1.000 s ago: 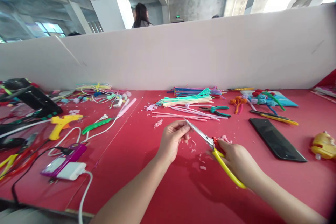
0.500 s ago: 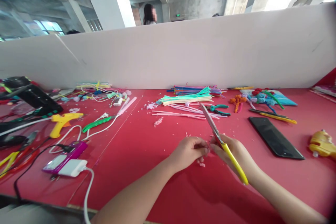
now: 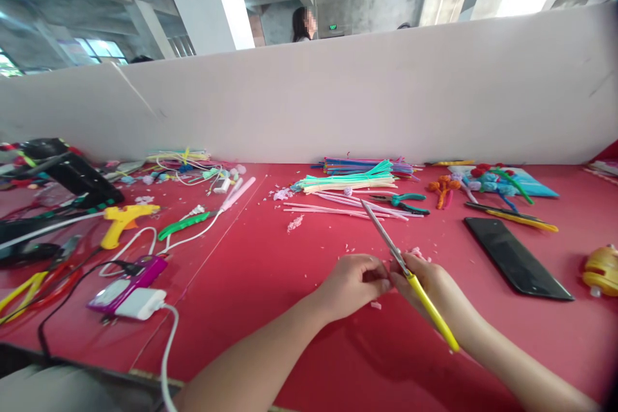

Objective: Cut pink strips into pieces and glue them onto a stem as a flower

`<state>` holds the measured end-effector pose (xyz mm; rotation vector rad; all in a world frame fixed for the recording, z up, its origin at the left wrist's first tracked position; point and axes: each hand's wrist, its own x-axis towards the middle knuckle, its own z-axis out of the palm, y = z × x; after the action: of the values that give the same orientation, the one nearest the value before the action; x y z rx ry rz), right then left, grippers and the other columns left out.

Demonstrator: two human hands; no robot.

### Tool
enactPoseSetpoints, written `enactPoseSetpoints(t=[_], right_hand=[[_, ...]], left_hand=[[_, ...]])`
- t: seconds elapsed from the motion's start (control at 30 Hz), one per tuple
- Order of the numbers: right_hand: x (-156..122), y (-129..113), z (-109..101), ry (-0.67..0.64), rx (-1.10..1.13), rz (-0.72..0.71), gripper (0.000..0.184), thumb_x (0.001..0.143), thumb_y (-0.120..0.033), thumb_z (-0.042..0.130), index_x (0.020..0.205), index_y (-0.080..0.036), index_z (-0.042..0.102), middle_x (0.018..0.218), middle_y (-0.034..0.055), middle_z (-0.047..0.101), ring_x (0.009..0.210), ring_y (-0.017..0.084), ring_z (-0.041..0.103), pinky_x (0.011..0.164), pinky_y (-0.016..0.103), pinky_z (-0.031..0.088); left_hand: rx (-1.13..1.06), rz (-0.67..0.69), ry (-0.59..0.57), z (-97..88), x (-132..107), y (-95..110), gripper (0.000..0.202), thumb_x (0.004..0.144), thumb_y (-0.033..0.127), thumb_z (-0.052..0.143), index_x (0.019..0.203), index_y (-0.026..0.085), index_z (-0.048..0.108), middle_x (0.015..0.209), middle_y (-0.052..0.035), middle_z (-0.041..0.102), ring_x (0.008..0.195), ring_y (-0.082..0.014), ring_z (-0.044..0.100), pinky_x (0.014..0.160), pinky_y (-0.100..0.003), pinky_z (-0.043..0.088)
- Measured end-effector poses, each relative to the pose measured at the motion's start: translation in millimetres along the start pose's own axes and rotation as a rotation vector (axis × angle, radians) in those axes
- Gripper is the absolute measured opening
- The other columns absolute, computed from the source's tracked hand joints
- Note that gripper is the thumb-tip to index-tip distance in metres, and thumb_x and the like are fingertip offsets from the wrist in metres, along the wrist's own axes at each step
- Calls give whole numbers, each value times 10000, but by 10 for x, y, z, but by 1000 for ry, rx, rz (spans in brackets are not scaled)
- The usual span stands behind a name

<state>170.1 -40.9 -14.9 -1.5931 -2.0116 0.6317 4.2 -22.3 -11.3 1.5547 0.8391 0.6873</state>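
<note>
Low over the red tabletop, my left hand (image 3: 356, 286) is closed in a pinch. Whatever its fingertips hold is hidden. Touching or nearly touching it, my right hand (image 3: 437, 286) is closed around scissors (image 3: 425, 306) with yellow handles. Their closed-looking blades point away from me and up to the left, above the table. Pink fluffy scraps (image 3: 419, 253) show just behind my right hand, and a small pink piece (image 3: 375, 305) lies below my left fingers.
Pink pipe cleaners (image 3: 333, 208) and a green-and-cream bundle (image 3: 350, 180) lie ahead, near pliers (image 3: 403, 201). A black phone (image 3: 516, 257) is to the right. On the left are a yellow glue gun (image 3: 123, 222) and a purple power strip (image 3: 138, 280). A white partition (image 3: 309, 103) stands behind.
The view has shifted, so the table items appear slightly farther right. My hands have drawn a little closer together, and the scissors' tips sit slightly lower and farther left.
</note>
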Motion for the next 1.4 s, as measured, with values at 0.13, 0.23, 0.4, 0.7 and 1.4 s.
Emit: enactPoseSetpoints(t=[0.13, 0.23, 0.4, 0.7, 1.4], right_hand=[[-4, 3, 12, 19, 16, -2, 149, 766, -300, 396, 697, -194, 475, 576, -18, 510, 503, 120, 463, 467, 212, 322], [-11, -1, 0, 63, 36, 5, 169, 778, -318, 394, 683, -196, 464, 566, -22, 504, 504, 116, 457, 464, 206, 321], [6, 35, 14, 78, 7, 47, 192, 779, -359, 407, 691, -198, 465, 561, -18, 527, 491, 119, 469, 455, 210, 306], [19, 81, 78, 97, 27, 82, 146, 741, -319, 429, 685, -199, 491, 569, -9, 561, 496, 127, 489, 453, 208, 307], [19, -49, -93, 80, -251, 100, 237, 730, -445, 468, 689, -216, 427, 564, -2, 524, 488, 149, 492, 451, 214, 265]], left_hand=[[150, 73, 46, -33, 23, 13, 107, 736, 233, 503, 696, 164, 575, 653, 0, 519, 610, -117, 510, 565, -225, 440], [315, 88, 181, -99, 45, -8, 188, 760, 266, 477, 617, 164, 547, 559, 17, 490, 556, -103, 468, 525, -203, 371], [494, 87, 298, -135, 52, -30, 217, 760, 300, 483, 597, 169, 541, 533, 26, 487, 492, -91, 417, 490, -205, 331], [647, 244, 234, 60, -38, 94, 50, 728, 196, 521, 725, 198, 572, 697, 6, 541, 583, -100, 476, 555, -209, 404], [-468, 14, 531, -196, 85, 110, 212, 634, 302, 654, 747, 126, 615, 624, -21, 606, 412, -37, 378, 361, -167, 217]])
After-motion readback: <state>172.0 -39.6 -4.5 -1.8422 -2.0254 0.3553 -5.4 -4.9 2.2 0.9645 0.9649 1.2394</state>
